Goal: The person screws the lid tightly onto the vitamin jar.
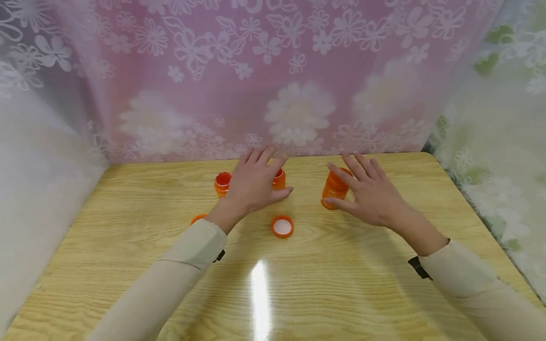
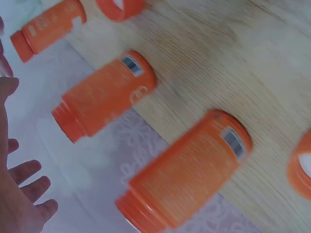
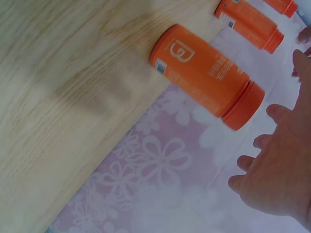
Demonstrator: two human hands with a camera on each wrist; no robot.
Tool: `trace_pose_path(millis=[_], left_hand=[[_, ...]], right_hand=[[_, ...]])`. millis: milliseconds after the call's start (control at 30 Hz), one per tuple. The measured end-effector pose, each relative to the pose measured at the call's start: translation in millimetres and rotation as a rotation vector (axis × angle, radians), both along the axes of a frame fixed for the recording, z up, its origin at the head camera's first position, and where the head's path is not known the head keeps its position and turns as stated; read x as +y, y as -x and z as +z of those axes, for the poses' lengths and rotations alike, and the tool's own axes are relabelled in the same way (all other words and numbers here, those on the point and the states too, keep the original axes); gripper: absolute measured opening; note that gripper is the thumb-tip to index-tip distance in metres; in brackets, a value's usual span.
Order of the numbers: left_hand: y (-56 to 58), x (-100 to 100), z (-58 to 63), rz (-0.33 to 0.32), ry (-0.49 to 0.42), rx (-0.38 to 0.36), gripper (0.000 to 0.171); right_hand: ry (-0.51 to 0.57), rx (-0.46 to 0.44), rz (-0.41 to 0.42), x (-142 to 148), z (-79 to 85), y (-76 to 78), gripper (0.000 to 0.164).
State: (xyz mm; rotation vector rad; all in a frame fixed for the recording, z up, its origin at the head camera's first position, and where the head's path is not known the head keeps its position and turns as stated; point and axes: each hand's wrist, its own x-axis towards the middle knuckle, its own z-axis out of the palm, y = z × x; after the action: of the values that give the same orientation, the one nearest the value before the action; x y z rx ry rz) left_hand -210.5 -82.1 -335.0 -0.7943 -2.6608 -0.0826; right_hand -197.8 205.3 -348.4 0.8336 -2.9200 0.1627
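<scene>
Three orange bottles stand in a row near the back of the table. The left bottle (image 1: 222, 183) and the middle bottle (image 1: 279, 181) have uncovered mouths, while the right bottle (image 1: 334, 193) has its orange cap (image 3: 244, 106) on. My left hand (image 1: 252, 183) hovers with spread fingers over the two uncapped ones, partly hiding both in the head view. Beside the capped bottle is my right hand (image 1: 370, 195), its fingers spread and its thumb overlapping the bottle in that view. Neither hand grips anything. One loose cap (image 1: 282, 227) lies with its white inside up; another cap (image 1: 199, 218) is partly behind my left wrist.
The wood-grain table (image 1: 324, 284) ends just behind the bottles, at a pink floral curtain (image 1: 239, 94). Pale curtains hang along its left and right sides. A bright light reflection (image 1: 260, 298) shows on the tabletop towards the front.
</scene>
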Motion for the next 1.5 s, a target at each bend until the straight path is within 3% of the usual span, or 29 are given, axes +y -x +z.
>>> trace_pose_path(millis=[300,600,933,1333,1500], left_hand=[[-0.5,-36,-10.0,0.123,0.089,-0.062,0.081],[2.8,-68,-9.7,0.19,0.086,-0.114,0.087],[-1.4,-84,-11.5,0.149,0.051,-0.072,0.086],[-3.8,-63,-14.5,0.017,-0.143,-0.102,0.086],[-3.1,-54,-16.9,0.008,-0.202,-0.158,0.087]], right_hand=[[-0.026,0.038,0.038,-24,-4.2,-13.9,0.079],[-0.031,0.08,0.123,-52,-9.0,-30.9,0.079],[-0.009,0.029,0.168,-70,-23.8,-38.4,0.08],[-0.004,-0.061,0.184,-84,-43.6,-38.9,0.078],[0.003,-0.074,0.203,-89,-48.0,-38.3,0.076]])
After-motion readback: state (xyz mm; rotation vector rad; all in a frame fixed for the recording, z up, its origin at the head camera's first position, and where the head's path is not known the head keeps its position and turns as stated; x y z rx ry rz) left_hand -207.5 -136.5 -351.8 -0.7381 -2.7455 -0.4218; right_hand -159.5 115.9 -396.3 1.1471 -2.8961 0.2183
